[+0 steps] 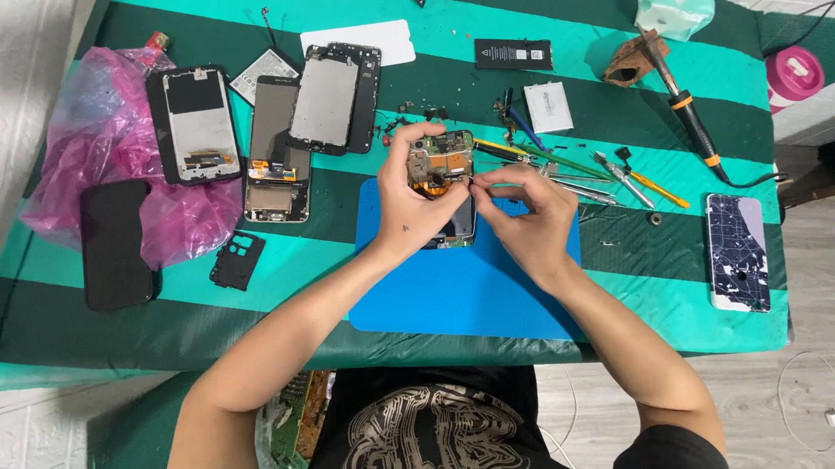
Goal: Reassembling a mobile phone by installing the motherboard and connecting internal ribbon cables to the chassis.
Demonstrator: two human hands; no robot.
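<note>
Gripping an opened phone (443, 180) above the blue mat (460, 290), the left hand (406, 206) wraps its fingers around the left edge, while the right hand (531, 220) pinches something too small to make out at the exposed board, from about 3 o'clock. The phone sits near the middle of the striped green table (633, 279), its long axis running 12 to 6 o'clock, board end pointing to 12. A slip of the pinching fingers could, I judge, tear a thin cable or drop a tiny part among the tweezers (578, 172) at 3 o'clock; a loosened left-hand hold could tilt the phone.
</note>
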